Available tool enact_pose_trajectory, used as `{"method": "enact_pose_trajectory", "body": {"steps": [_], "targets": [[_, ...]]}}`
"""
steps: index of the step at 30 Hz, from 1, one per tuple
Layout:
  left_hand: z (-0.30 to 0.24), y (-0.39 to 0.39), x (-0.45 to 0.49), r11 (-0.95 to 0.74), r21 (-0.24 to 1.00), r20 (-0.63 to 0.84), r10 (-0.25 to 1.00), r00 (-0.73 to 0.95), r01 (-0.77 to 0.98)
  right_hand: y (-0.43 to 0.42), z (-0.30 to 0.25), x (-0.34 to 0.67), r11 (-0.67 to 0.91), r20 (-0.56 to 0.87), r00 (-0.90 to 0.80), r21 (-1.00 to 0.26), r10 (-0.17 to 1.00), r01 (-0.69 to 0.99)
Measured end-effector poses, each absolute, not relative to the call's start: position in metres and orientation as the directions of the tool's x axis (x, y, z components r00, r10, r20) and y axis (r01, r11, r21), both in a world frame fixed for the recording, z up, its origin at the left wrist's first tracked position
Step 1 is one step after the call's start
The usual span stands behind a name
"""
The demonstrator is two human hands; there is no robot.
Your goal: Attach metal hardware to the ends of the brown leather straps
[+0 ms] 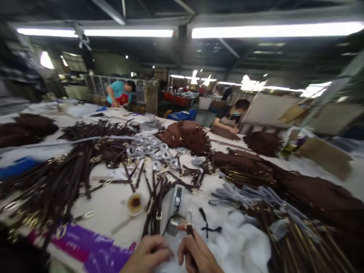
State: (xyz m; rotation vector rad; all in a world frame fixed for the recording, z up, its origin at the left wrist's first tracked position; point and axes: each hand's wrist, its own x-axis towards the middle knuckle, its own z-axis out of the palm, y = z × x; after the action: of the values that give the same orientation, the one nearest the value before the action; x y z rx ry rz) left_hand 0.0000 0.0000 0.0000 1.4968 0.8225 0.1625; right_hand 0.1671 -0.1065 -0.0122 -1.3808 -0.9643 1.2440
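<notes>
Low in the head view, my left hand (pixel 150 253) has its fingers curled in; whatever they pinch is hidden. Beside it, my right hand (pixel 200 252) is closed on a small brown leather strap (pixel 189 228) with a metal ring at its upper end. Most of that strap is covered by my fingers. Just beyond my hands stand a roll of clear tape (pixel 172 224) and a grey metal tool (pixel 178 199), both blurred. A bundle of dark brown straps (pixel 156 204) with gold buckles lies ahead of my left hand.
Left are heaped straps with clasps (pixel 68 178) and a purple plastic bag (pixel 105 250). A cup with brown residue (pixel 134 204) stands near. Rolls of white tape (pixel 159 151) lie mid-table; brown pieces (pixel 256 168) and wrapped straps (pixel 284 223) lie right. Two people work beyond.
</notes>
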Motion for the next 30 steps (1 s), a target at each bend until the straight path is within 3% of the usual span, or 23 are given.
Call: {"method": "enact_pose_trajectory", "body": {"steps": [3, 7, 15, 23, 30], "targets": [[-0.002, -0.003, -0.004, 0.27, 0.922, -0.386, 0.625, 0.679, 0.276, -0.111, -0.02, 0.169, -0.221, -0.258, 0.213, -0.958, 0.942, -0.182], [-0.002, -0.007, -0.003, 0.376, 0.895, -0.44, 0.65, 0.619, 0.242, -0.12, -0.008, 0.169, -0.14, -0.173, 0.32, -0.982, 0.931, -0.124], [-0.003, -0.013, -0.004, 0.316, 0.929, -0.361, 0.647, 0.672, 0.195, -0.125, 0.001, 0.162, -0.181, -0.217, 0.218, -0.968, 0.952, -0.175], [-0.009, -0.02, -0.011, 0.41, 0.903, -0.334, 0.476, 0.814, 0.131, -0.131, -0.011, 0.162, -0.263, -0.298, 0.207, -0.948, 0.932, -0.18], [-0.009, -0.022, -0.012, 0.435, 0.893, -0.341, 0.493, 0.801, 0.112, -0.135, -0.009, 0.161, -0.27, -0.294, 0.205, -0.953, 0.933, -0.141]]}}
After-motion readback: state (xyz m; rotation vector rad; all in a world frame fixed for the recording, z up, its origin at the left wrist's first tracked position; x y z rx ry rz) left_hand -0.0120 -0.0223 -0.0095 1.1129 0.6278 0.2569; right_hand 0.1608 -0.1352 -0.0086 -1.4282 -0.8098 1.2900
